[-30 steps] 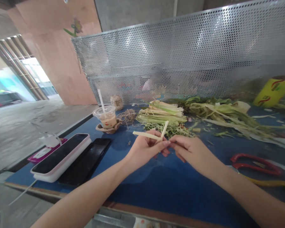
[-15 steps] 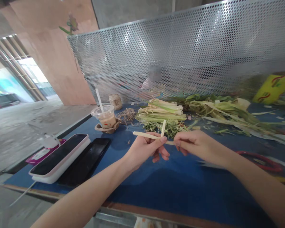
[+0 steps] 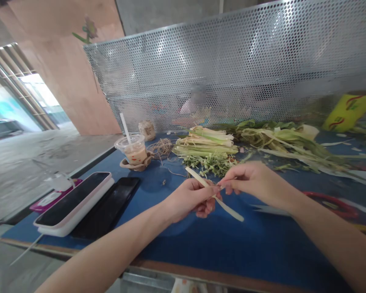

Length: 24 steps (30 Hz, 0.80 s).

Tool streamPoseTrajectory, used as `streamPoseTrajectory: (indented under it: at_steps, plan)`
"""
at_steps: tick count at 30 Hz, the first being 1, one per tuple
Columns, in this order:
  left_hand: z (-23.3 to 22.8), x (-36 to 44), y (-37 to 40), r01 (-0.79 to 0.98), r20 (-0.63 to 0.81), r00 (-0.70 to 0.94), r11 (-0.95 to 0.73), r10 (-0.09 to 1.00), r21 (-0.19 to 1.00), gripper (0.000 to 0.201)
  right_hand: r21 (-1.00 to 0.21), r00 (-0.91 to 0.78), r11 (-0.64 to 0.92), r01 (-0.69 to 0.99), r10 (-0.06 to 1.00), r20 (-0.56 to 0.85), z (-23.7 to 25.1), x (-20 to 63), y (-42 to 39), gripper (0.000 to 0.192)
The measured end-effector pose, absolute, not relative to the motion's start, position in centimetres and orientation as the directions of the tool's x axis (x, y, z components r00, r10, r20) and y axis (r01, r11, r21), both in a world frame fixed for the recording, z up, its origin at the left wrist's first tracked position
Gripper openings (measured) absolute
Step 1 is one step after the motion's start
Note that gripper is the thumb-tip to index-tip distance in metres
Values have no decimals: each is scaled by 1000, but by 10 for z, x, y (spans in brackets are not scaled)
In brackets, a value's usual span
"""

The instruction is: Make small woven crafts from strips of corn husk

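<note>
Strip: I see a pale leaf strip (image 3: 215, 195) above the bench's middle, slanting toward the near edge.
Hands: my left hand (image 3: 191, 199) and right hand (image 3: 250, 180) both pinch it.
Bench: blue bench (image 3: 232, 252), open toward the near edge.
Around: husk pile (image 3: 207, 146) by the far edge; drink cup (image 3: 134, 149), phones (image 3: 76, 201) left; red scissors (image 3: 335, 205) right.
Room: perforated screen (image 3: 247, 69) along the far edge.

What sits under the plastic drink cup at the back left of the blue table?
The plastic drink cup stands in a low brown holder on the blue table. Only the holder's outer edge shows; the part beneath the cup's base is covered.
</note>
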<state>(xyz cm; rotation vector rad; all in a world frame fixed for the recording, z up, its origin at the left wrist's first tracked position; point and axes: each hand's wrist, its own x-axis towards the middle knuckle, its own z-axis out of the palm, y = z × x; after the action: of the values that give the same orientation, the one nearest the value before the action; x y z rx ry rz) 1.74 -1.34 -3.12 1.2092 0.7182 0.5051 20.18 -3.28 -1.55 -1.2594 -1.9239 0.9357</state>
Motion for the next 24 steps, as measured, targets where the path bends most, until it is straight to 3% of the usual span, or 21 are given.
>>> streamPoseTrajectory:
  at_steps: [11, 15, 21, 24]
  plan:
    - [-25, 12, -13, 126, -312, 759, 342, 571, 931, 19, -844, -314, 269, 464, 941, 127, -12, 206, -36, 15]
    - [-25, 9, -10, 80, -254, 771, 307, 584, 948, 21, -853, -305, 277, 443, 941, 147, -13, 209, -33, 15]
    - [-22, 4, -3, -14, -230, 775, 379, 589, 925, 50, -835, -313, 331, 440, 928, 203, -15, 206, -32, 22]
    - [-20, 5, -5, -5, -221, 753, 342, 620, 940, 38, -755, -292, 383, 532, 920, 261, -14, 201, -35, 24]
